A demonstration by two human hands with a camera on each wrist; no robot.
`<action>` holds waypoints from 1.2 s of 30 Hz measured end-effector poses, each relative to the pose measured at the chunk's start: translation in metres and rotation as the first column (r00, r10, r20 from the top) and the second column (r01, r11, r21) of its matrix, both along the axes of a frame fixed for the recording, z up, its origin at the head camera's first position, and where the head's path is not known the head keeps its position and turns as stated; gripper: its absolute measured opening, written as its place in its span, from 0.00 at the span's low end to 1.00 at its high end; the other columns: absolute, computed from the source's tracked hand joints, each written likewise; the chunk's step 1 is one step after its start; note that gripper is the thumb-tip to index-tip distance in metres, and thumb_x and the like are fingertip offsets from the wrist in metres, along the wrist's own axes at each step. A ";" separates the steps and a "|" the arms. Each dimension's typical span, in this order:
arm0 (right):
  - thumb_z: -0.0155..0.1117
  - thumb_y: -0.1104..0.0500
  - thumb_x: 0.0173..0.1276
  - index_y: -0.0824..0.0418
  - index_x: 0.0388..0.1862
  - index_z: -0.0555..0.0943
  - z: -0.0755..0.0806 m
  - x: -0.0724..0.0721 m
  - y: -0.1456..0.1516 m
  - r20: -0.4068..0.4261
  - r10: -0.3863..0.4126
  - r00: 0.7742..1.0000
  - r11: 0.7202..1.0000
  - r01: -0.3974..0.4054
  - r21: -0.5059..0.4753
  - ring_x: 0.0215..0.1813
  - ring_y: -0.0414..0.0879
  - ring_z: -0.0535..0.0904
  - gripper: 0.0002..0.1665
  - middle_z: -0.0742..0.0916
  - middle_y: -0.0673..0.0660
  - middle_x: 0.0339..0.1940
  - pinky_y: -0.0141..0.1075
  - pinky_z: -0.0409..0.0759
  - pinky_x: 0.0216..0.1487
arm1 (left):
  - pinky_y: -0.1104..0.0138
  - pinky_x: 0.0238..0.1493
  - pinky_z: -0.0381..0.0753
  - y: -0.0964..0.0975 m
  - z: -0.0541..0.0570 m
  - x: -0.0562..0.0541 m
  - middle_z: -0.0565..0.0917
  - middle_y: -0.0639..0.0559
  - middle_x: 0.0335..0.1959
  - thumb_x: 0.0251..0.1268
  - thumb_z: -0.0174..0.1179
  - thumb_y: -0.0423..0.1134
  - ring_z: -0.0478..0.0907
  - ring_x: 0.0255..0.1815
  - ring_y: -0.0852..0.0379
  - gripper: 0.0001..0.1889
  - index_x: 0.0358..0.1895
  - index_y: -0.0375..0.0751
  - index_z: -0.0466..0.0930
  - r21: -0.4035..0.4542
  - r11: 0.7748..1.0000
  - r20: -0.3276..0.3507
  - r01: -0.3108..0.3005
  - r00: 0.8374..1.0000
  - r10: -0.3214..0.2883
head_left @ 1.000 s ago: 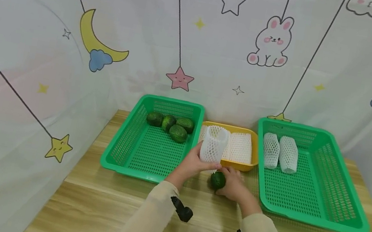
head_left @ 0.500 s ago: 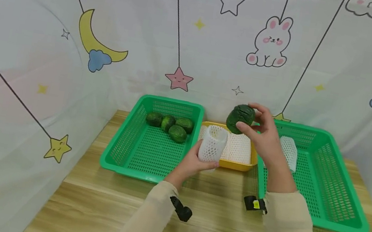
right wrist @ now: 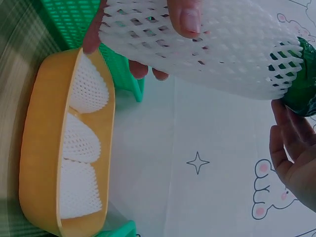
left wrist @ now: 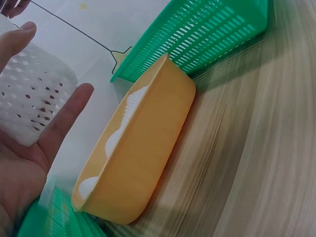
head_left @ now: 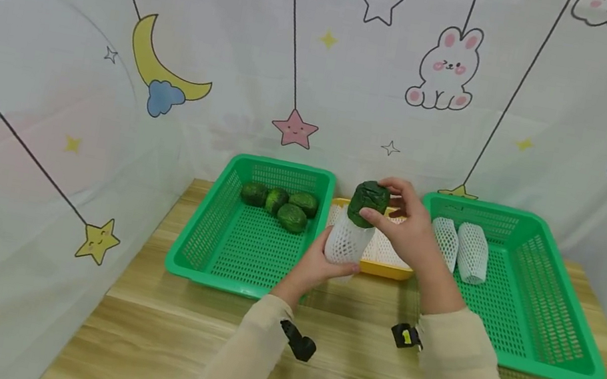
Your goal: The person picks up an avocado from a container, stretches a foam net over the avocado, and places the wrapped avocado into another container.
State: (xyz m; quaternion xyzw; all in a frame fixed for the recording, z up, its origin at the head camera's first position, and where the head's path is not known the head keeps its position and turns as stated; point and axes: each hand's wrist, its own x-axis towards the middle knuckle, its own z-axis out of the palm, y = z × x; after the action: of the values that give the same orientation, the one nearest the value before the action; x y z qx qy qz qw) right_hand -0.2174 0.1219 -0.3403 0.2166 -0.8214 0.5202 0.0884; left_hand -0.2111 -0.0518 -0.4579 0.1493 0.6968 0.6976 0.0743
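Observation:
In the head view my left hand (head_left: 317, 265) grips a white foam net sleeve (head_left: 345, 243) upright, above the table in front of the yellow basket. My right hand (head_left: 411, 230) holds a dark green avocado (head_left: 370, 201) by its side, thumb in front and fingers behind. The avocado's lower end sits at the sleeve's mouth. From the right wrist view, the foam mesh (right wrist: 281, 74) covers part of the avocado (right wrist: 302, 86), and the rest sticks out. Left-hand fingers wrap the sleeve (left wrist: 37, 94) in the left wrist view.
A green basket (head_left: 192, 231) at left contains several avocados (head_left: 291, 218). Between the baskets stands a yellow basket (head_left: 387, 270) with more foam sleeves (right wrist: 81, 190). Another green basket (head_left: 571, 331) at right holds two net-wrapped pieces (head_left: 472, 253). A patterned cloth hangs behind.
My right hand lifted the avocado from near the tabletop, then brought it left and down onto the sleeve's mouth. My left hand keeps the sleeve in nearly the same place.

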 end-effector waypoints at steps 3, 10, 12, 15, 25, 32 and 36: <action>0.67 0.53 0.60 0.55 0.60 0.69 -0.003 -0.001 -0.001 -0.012 -0.020 1.000 0.999 0.021 0.029 0.53 0.54 0.71 0.30 0.76 0.58 0.53 0.49 0.68 0.51 | 0.58 0.47 0.75 0.000 0.001 0.000 0.71 0.47 0.54 0.53 0.68 0.35 0.73 0.49 0.51 0.38 0.66 0.49 0.58 -0.009 1.000 0.011 0.001 1.000 -0.001; 0.69 0.53 0.59 0.58 0.59 0.68 -0.005 -0.003 -0.004 -0.033 -0.090 0.995 0.996 0.090 0.004 0.51 0.55 0.71 0.31 0.75 0.60 0.54 0.48 0.68 0.49 | 0.58 0.47 0.75 -0.001 0.017 0.008 0.71 0.45 0.53 0.54 0.66 0.31 0.73 0.48 0.51 0.36 0.66 0.43 0.58 -0.017 1.000 0.036 0.013 0.999 -0.012; 0.70 0.55 0.58 0.60 0.57 0.67 -0.005 -0.003 -0.004 -0.049 -0.093 0.994 0.996 0.093 -0.011 0.51 0.56 0.71 0.31 0.74 0.60 0.54 0.48 0.69 0.49 | 0.58 0.47 0.75 -0.001 0.011 0.004 0.71 0.45 0.54 0.54 0.66 0.31 0.73 0.49 0.51 0.37 0.66 0.44 0.58 -0.018 1.000 0.038 0.012 0.999 -0.011; 0.69 0.54 0.58 0.61 0.55 0.64 -0.005 -0.003 -0.004 -0.037 -0.071 0.997 0.997 0.071 -0.009 0.52 0.56 0.70 0.32 0.72 0.60 0.54 0.49 0.68 0.50 | 0.57 0.48 0.75 0.000 0.002 -0.001 0.71 0.46 0.54 0.54 0.67 0.32 0.73 0.49 0.51 0.37 0.66 0.46 0.58 -0.018 1.000 0.032 0.006 0.999 -0.006; 0.65 0.64 0.61 0.67 0.48 0.58 -0.009 -0.005 -0.006 0.027 0.030 0.999 0.987 -0.026 -0.156 0.45 0.49 0.74 0.26 0.71 0.57 0.48 0.40 0.71 0.48 | 0.57 0.49 0.74 -0.001 -0.002 -0.001 0.72 0.50 0.53 0.54 0.67 0.36 0.73 0.51 0.52 0.35 0.64 0.55 0.61 0.010 1.000 -0.002 0.021 1.000 -0.021; 0.65 0.64 0.61 0.66 0.47 0.58 -0.009 -0.003 0.000 0.054 0.029 0.998 0.989 -0.021 -0.145 0.45 0.47 0.73 0.26 0.71 0.56 0.48 0.43 0.72 0.49 | 0.58 0.49 0.75 -0.002 0.006 0.002 0.72 0.46 0.54 0.56 0.66 0.33 0.73 0.50 0.51 0.34 0.66 0.48 0.61 -0.013 1.000 0.017 0.025 1.000 -0.025; 0.65 0.63 0.62 0.66 0.50 0.60 -0.010 -0.004 0.003 0.030 0.014 0.999 0.995 -0.011 -0.095 0.48 0.52 0.71 0.26 0.70 0.59 0.49 0.50 0.67 0.53 | 0.59 0.48 0.75 -0.003 0.021 0.010 0.74 0.44 0.52 0.57 0.65 0.33 0.74 0.48 0.51 0.32 0.64 0.41 0.62 -0.031 0.999 0.019 0.019 1.000 -0.019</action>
State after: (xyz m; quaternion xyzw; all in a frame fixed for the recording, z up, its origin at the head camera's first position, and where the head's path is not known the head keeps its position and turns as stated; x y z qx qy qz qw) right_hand -0.2213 0.1251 -0.3500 0.2093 -0.7957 0.5623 0.0829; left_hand -0.2014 -0.0549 -0.4369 0.1481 0.7056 0.6871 0.0900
